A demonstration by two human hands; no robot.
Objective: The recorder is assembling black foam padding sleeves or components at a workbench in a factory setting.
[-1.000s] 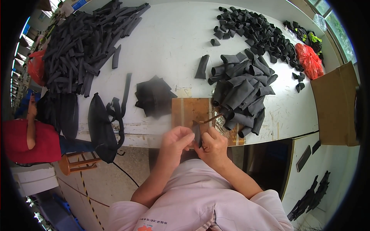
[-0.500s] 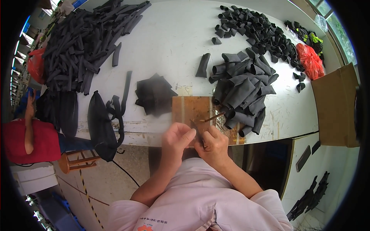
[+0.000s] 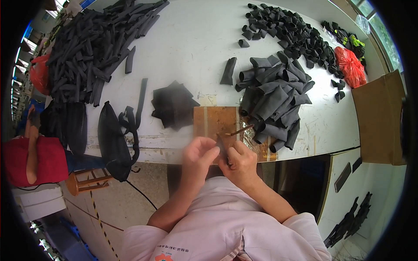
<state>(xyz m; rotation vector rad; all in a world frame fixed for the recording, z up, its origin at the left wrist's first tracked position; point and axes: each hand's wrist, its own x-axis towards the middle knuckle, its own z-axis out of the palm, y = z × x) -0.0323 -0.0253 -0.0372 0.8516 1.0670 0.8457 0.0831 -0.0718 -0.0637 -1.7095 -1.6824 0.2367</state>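
Observation:
Over the front edge of the table, my left hand point(image 3: 201, 154) and my right hand point(image 3: 240, 160) are close together. Between them is a small dark grey fabric piece point(image 3: 222, 145), pinched by the fingers of both; its lower part is hidden by my right hand. Just beyond them lies a worn wooden board point(image 3: 207, 122). A thin brown stick point(image 3: 241, 130) rests slantwise on it. To the right, a heap of dark grey fabric tubes point(image 3: 274, 95) overlaps the board's edge. A fanned stack of flat dark pieces point(image 3: 173, 106) lies to its left.
Long dark strips point(image 3: 96, 48) are piled far left, small dark loops point(image 3: 291, 32) far right. A black bag-like item point(image 3: 114, 141) hangs at the left edge. A red plastic bag point(image 3: 350, 67) and a cardboard box point(image 3: 379, 119) stand right. A person in red point(image 3: 37, 161) sits left.
Both hands stay nearly in place, still pinching the dark fabric piece, which has shifted slightly. The seated person's arm at the left has moved a little.

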